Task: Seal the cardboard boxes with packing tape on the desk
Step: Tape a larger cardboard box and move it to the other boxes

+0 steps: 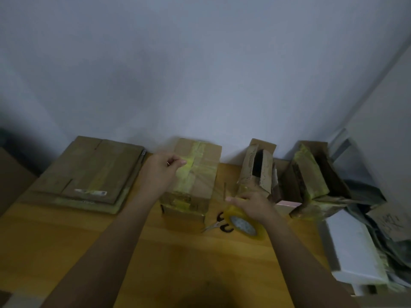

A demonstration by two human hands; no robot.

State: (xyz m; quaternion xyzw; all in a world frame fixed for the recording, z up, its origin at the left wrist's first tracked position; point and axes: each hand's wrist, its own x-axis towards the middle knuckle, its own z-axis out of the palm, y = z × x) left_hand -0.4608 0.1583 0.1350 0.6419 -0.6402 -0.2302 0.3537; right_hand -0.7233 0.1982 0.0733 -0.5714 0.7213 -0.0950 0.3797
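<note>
Table (66, 241): middle box (200, 172) at far edge, seam already taped.
Left hand (162, 167): fingers pinch tape end on box top; slack grip risks wrinkle or lift.
Right hand (251, 203): fingers clamped on tape roll (244, 223) near box; skewed pull misses seam.
Scissors (219, 224) beside roll: snag risk.

Both bare forearms reach forward from the near edge. The left hand (161, 167) lies farther out, fingers curled with thumb and forefinger pinched together. The right hand (251, 204) is nearer and to the right, palm down, fingers curled in a grip.
</note>
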